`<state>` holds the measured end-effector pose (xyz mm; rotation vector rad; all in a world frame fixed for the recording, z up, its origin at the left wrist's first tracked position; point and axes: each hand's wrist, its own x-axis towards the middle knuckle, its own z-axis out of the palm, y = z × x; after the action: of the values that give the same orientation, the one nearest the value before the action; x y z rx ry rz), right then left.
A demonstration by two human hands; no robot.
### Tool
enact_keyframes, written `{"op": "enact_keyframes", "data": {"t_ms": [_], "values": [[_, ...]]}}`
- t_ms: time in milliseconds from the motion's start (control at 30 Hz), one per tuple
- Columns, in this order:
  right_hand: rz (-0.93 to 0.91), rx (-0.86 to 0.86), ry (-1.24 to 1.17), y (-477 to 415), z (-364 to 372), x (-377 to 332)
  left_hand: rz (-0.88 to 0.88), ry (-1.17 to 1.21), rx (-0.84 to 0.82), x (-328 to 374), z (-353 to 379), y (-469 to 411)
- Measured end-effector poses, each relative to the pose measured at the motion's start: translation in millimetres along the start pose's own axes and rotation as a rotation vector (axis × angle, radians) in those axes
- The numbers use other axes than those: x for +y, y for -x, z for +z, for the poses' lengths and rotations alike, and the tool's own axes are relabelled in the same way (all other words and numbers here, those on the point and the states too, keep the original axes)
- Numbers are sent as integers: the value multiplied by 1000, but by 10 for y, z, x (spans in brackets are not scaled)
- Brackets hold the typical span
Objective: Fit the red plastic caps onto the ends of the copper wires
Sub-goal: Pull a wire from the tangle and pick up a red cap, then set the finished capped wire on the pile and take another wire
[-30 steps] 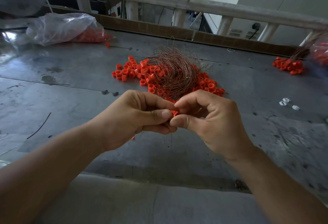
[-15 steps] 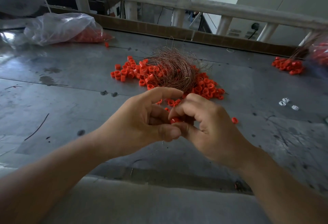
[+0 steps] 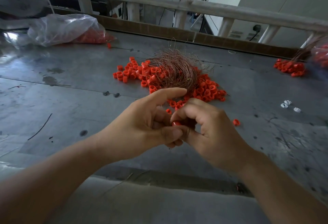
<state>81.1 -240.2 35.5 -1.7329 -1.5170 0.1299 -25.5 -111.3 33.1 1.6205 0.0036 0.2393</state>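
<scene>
A tangled bundle of thin copper wires (image 3: 174,69) lies on a heap of red plastic caps (image 3: 206,91) in the middle of the grey table (image 3: 71,99). In front of the heap my two hands meet above the table. A single red cap (image 3: 176,123) shows between them, pinched by the curled fingers of my right hand (image 3: 207,129). My left hand (image 3: 145,126) presses its thumb against the same spot, index finger stretched out toward the heap. Any wire it holds is hidden or too thin to see.
One loose red cap (image 3: 236,122) lies right of my hands. A clear plastic bag of red caps (image 3: 71,28) sits at the back left, another pile of caps with wires (image 3: 289,67) at the far right, small white pieces (image 3: 288,104) nearby. A railing (image 3: 177,1) borders the far edge.
Both hands have come lower and nearer to me. My left index finger has straightened toward the heap, and the cap now shows between the fingers.
</scene>
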Motion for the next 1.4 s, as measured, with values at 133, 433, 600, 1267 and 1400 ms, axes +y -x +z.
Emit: {"op": "enact_keyframes", "data": {"t_ms": [133,433,600,1267,1400], "values": [[26,69,-93,-14,44,-8,-72,115,39,19,-46,-35],[301,-10,-566,-48,-16,-35,-15,451,77,43,-209,-82],[304,40,-261,-48,-123,-15,-48,194,152,61,-240,-67],[308,-337,295,13,-89,155,-175,-943,602,-240,-742,-233],[332,-268,292,10,-106,192,-275,-952,665,-334,-896,-322]]}}
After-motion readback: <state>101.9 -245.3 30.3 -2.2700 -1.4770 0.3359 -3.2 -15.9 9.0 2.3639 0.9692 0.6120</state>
